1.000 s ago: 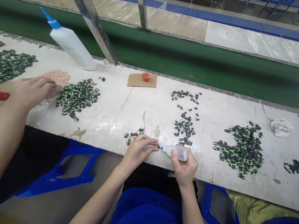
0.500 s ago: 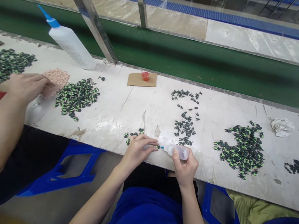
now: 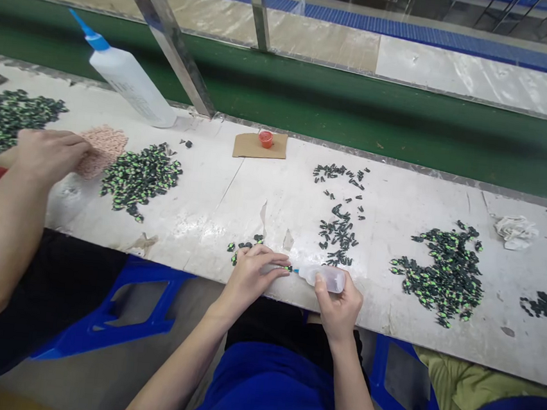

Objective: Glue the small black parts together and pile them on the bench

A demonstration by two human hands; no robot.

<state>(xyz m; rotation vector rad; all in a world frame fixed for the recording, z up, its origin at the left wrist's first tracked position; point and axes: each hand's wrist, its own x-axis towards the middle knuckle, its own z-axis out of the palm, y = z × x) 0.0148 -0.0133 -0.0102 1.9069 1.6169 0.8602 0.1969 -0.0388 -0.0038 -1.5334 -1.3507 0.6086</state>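
Between the fingertips of my left hand (image 3: pixel 253 273) is a small black-and-green piece (image 3: pixel 288 268), pinched near the table's front edge. My right hand (image 3: pixel 340 302) grips a small translucent squeeze bottle (image 3: pixel 329 278), lying nearly level. Its blue nozzle tip points left and is at the piece; whether they touch I cannot tell. Several like pieces (image 3: pixel 243 247) lie just behind my left hand. Beyond the bottle, small black parts (image 3: pixel 339 234) are scattered in a loose column. Further right sits a large heap of black-and-green pieces (image 3: pixel 446 267).
A co-worker's hand (image 3: pixel 53 155) reaches to a pink heap (image 3: pixel 105 147) on the left, beside another black-and-green heap (image 3: pixel 141 176). A large blue-tipped bottle (image 3: pixel 130 85) leans by a metal post (image 3: pixel 172 47). A red cup (image 3: pixel 265 139) stands on cardboard (image 3: pixel 243 147). Crumpled tissue (image 3: pixel 516 233) lies right.
My hands, the squeeze bottle and the held piece stay practically where they were. The co-worker's hand at the pink heap has shifted very slightly.
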